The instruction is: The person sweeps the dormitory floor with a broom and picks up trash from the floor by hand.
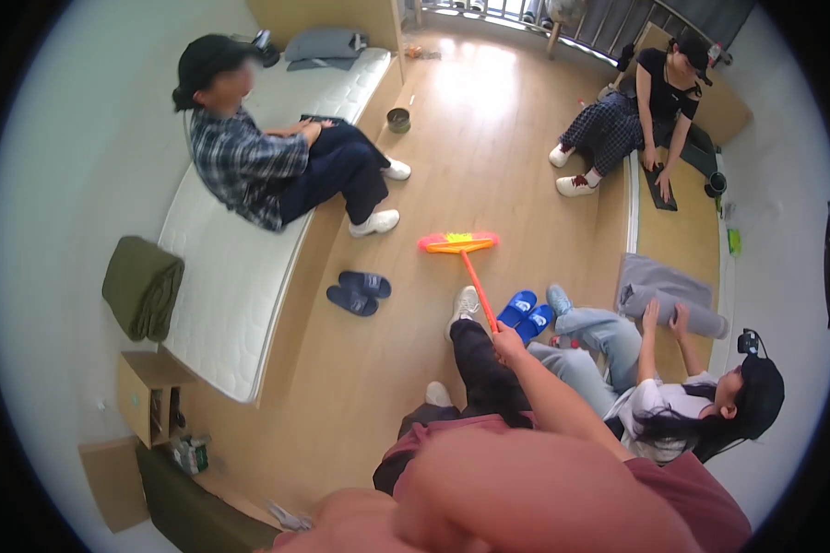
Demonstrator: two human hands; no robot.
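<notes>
Right-hand fingers [501, 335] clamped round orange handle of broom [477, 286]; broom head ahead and slightly left of fingers. Left arm [535, 493] blurred near camera; its fingers' state cannot be told. Blue slippers [516, 306] just ahead-right; floor [480, 175] stretches ahead; bed [217, 286] edge well left.

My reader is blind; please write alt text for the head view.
The wearer's right hand grips an orange-handled broom over a light floor. Three other people sit at two beds, one touching a grey roll; blue slippers lie nearby.
</notes>
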